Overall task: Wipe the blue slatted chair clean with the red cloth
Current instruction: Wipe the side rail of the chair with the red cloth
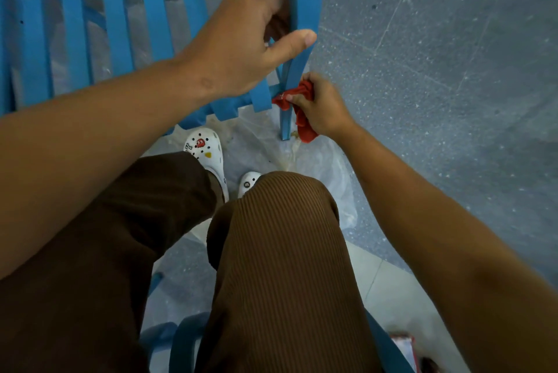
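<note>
1. Two hands are on the job, both yours, both at the near right corner of the blue slatted chair [114, 25].
2. Chair position: it fills the upper left of the view, standing on a clear plastic sheet [317, 167] spread over the grey speckled floor [437, 55].
3. Long axis: the seat slats run from the top of the view down toward you, fanning slightly, their cut ends nearest your feet. The curved side rail follows the same line along the right edge. One leg drops from that corner to the sheet.
4. Chair looks: flat, even mid-blue paint, narrow slats with open gaps showing the sheet below. A row of small dark holes runs along the far left slat.
5. Left hand [241, 43]: fingers curled round the side rail, thumb laid across its outer face. A firm grip on the chair.
6. Right hand [320, 107]: fingers pinch a bunched red cloth [297, 110] against the top of the leg, just under the slat ends. The cloth's loose tail hangs down beside the leg.
7. Below: brown ribbed trousers [287, 267], white clogs [208, 155] with small charms, toes near the chair leg.
</note>
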